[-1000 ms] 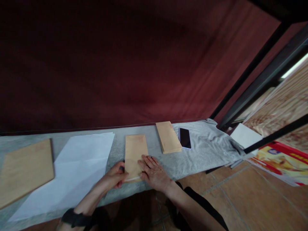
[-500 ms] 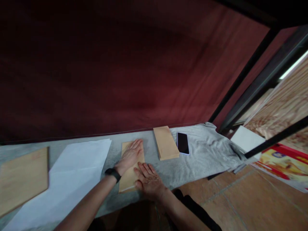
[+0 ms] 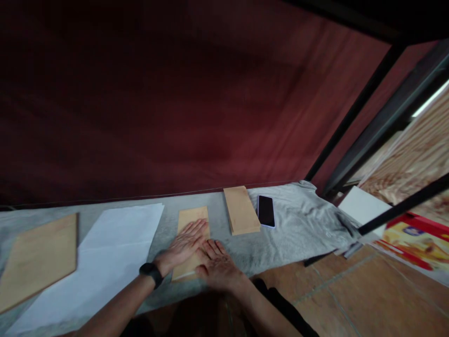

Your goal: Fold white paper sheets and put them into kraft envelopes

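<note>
A dark red cloth curtain (image 3: 210, 103) hangs behind a long, narrow table draped in gray plush cloth (image 3: 301, 229), set above an orange-brown tiled floor (image 3: 336, 304). On the table, a person presses a flat, rectangular tan paper envelope (image 3: 189, 214), a white strip showing along its near edge. The left hand (image 3: 184, 245), a black band (image 3: 151, 274) at its wrist, lies flat across the envelope's middle, fingers extended and gripping nothing. The right hand (image 3: 219, 269), also palm down with fingers loosely spread, rests at the envelope's near right edge, grasping nothing. Just beyond, to the right, lies a neat stack of tan paper envelopes (image 3: 242, 210), near a dark-screened phone with a pale purple edge (image 3: 266, 211). To the left, large white paper sheets (image 3: 112, 252) lie partly beneath a bigger tan paper rectangle (image 3: 42, 257). At far right, a red-and-yellow printed carton (image 3: 421, 245) carries a blue oval emblem (image 3: 414, 230) (its yellow lettering is too blurred to read).
</note>
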Tool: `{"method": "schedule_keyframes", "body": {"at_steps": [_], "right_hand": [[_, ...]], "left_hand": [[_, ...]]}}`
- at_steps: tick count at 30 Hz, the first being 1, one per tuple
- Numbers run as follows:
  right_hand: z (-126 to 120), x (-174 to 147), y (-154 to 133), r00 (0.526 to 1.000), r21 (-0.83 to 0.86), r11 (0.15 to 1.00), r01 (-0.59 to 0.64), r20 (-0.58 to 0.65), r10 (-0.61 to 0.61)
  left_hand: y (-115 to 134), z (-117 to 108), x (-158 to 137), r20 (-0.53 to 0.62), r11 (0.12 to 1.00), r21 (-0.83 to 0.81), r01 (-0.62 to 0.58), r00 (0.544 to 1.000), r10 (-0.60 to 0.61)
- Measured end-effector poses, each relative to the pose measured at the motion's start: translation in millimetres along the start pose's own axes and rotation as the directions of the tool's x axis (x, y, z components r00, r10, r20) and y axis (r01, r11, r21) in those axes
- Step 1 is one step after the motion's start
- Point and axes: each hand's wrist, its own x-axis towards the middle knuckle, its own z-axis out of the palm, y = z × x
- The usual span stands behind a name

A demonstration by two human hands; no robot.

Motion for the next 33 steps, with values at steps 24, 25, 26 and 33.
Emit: {"method": "schedule_keyframes", "body": {"at_steps": [24, 25, 26, 33], "right_hand": [[-18, -8, 10, 0.991, 0.001, 0.994, 0.111, -0.081, -0.110], [-18, -8, 9, 0.991, -0.011, 0.995, 0.100, -0.091, -0.101], [-17, -8, 8, 0.990, -0.024, 0.995, 0.092, -0.102, -0.094], [7, -24, -20, 0.969, -0.117, 0.978, 0.170, -0.158, -0.187]], "left_hand": [[60, 6, -106, -0.334, 0.993, -0.056, 0.103, 0.935, -0.116], [59, 8, -105, -0.338, 0.992, -0.058, 0.108, 0.933, -0.121], [59, 10, -105, -0.339, 0.992, -0.063, 0.110, 0.932, -0.125], [61, 14, -99, -0.362, 0.977, -0.116, 0.179, 0.908, -0.209]]}}
